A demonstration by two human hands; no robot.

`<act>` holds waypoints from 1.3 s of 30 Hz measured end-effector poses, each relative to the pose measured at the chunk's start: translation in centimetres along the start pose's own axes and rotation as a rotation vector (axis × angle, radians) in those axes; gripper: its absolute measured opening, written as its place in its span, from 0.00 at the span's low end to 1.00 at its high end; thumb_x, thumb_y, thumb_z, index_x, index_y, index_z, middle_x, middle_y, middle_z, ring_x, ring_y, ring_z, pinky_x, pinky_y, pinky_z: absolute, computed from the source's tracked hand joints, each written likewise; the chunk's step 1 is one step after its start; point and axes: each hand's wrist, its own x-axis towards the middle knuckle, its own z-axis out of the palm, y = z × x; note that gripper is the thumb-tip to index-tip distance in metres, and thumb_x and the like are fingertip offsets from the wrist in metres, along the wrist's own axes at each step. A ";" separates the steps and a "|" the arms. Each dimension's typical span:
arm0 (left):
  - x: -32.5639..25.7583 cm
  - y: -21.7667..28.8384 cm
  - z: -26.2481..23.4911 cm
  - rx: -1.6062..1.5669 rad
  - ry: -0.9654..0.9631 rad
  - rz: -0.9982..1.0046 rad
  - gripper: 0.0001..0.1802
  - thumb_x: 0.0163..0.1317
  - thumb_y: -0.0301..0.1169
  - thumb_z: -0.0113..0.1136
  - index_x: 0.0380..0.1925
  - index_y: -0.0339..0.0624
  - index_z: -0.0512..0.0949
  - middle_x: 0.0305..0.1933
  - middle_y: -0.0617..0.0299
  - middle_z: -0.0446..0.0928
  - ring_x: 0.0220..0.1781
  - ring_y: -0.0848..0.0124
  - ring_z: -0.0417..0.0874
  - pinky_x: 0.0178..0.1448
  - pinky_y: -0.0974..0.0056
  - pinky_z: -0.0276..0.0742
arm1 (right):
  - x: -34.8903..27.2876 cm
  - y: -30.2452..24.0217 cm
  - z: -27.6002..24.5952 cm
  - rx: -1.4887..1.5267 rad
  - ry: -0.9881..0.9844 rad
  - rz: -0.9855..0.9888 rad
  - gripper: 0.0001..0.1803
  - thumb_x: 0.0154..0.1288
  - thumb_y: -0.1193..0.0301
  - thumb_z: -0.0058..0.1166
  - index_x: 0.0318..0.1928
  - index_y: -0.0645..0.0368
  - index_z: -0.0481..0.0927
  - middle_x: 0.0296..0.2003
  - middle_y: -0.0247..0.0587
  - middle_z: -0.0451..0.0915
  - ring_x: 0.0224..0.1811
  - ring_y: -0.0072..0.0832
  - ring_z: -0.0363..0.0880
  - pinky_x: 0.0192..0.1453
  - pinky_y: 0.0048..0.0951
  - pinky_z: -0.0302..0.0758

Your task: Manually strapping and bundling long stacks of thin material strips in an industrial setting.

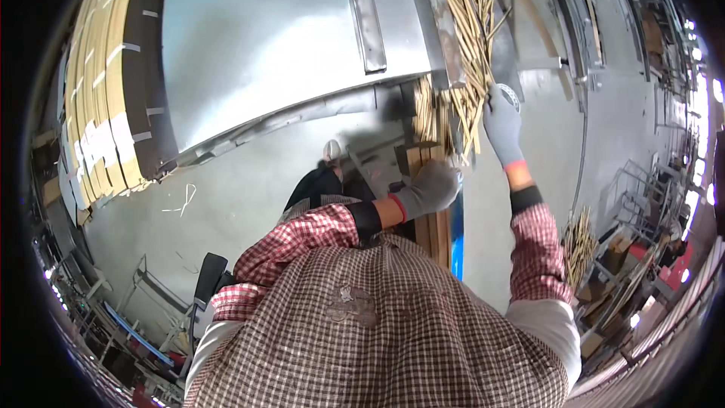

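My left hand (432,190), in a grey glove, is closed beside a stack of brown wooden strips (430,230). Whatever its fingers hold is hidden; a small whitish bit shows at their edge. To the far right of it, my right hand (502,127), gloved too, curls at the side of a loose heap of thin tan sticks (470,26). A pale, ring-like thing (510,96) shows at its fingertips, too small to identify for certain. A shorter bunch of sticks (424,109) sits between the heap and the metal-topped table.
A large shiny metal sheet (257,53) covers the table ahead, with a metal bar (365,19) lying on it. Tall stacked tan panels (102,98) stand at left. Metal racks (642,189) and another stick bundle (579,249) are at right. A blue strip (457,238) runs beside the wood.
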 end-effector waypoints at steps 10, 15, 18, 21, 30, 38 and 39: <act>-1.5 1.4 -2.0 -0.281 0.417 0.265 0.15 0.59 0.37 0.55 0.42 0.46 0.83 0.50 0.51 0.80 0.54 0.52 0.79 0.58 0.53 0.73 | 5.0 -24.2 -4.0 0.154 0.305 -0.975 0.38 0.55 0.61 0.64 0.66 0.55 0.66 0.45 0.46 0.80 0.47 0.41 0.80 0.50 0.41 0.74; -6.9 6.6 -5.5 -0.095 -0.101 0.577 0.30 0.38 0.34 0.66 0.48 0.46 0.76 0.35 0.53 0.80 0.40 0.59 0.83 0.51 0.56 0.74 | -8.2 -16.4 -14.0 0.679 0.386 -0.630 0.31 0.55 0.66 0.64 0.60 0.62 0.74 0.55 0.51 0.76 0.60 0.46 0.73 0.65 0.41 0.66; -7.2 7.0 5.6 -0.110 -0.040 0.915 0.33 0.37 0.34 0.68 0.50 0.46 0.72 0.42 0.55 0.75 0.48 0.59 0.77 0.53 0.55 0.71 | -24.9 -9.8 -16.3 0.989 -0.247 0.133 0.23 0.65 0.76 0.52 0.60 0.69 0.72 0.54 0.47 0.79 0.53 0.29 0.77 0.59 0.34 0.73; -6.9 7.6 0.8 0.006 -0.164 1.033 0.32 0.33 0.34 0.71 0.44 0.47 0.73 0.37 0.57 0.77 0.42 0.55 0.79 0.45 0.54 0.73 | -46.5 -5.6 -9.7 1.008 -0.540 0.152 0.31 0.70 0.56 0.51 0.65 0.66 0.68 0.49 0.37 0.78 0.44 0.25 0.75 0.49 0.29 0.75; -28.3 7.7 -4.8 0.043 0.377 1.051 0.36 0.43 0.47 0.64 0.50 0.35 0.74 0.37 0.56 0.73 0.40 0.63 0.77 0.40 0.58 0.70 | -69.4 -14.2 9.2 2.175 1.554 0.644 0.40 0.69 0.51 0.52 0.71 0.63 0.59 0.71 0.55 0.57 0.74 0.47 0.53 0.76 0.51 0.55; -40.9 6.9 -15.8 -0.436 0.279 0.596 0.35 0.47 0.45 0.66 0.51 0.31 0.74 0.48 0.43 0.74 0.50 0.50 0.77 0.53 0.51 0.73 | -63.4 -23.6 -1.8 2.128 1.199 -0.161 0.24 0.65 0.71 0.57 0.60 0.68 0.72 0.62 0.49 0.72 0.62 0.39 0.71 0.69 0.45 0.67; -41.7 7.7 -16.4 -0.518 0.357 0.476 0.35 0.49 0.44 0.65 0.53 0.30 0.73 0.53 0.40 0.73 0.54 0.46 0.76 0.58 0.50 0.72 | -62.3 -25.8 -1.6 2.146 1.149 -0.160 0.24 0.65 0.71 0.57 0.60 0.68 0.72 0.62 0.49 0.72 0.62 0.39 0.71 0.69 0.45 0.67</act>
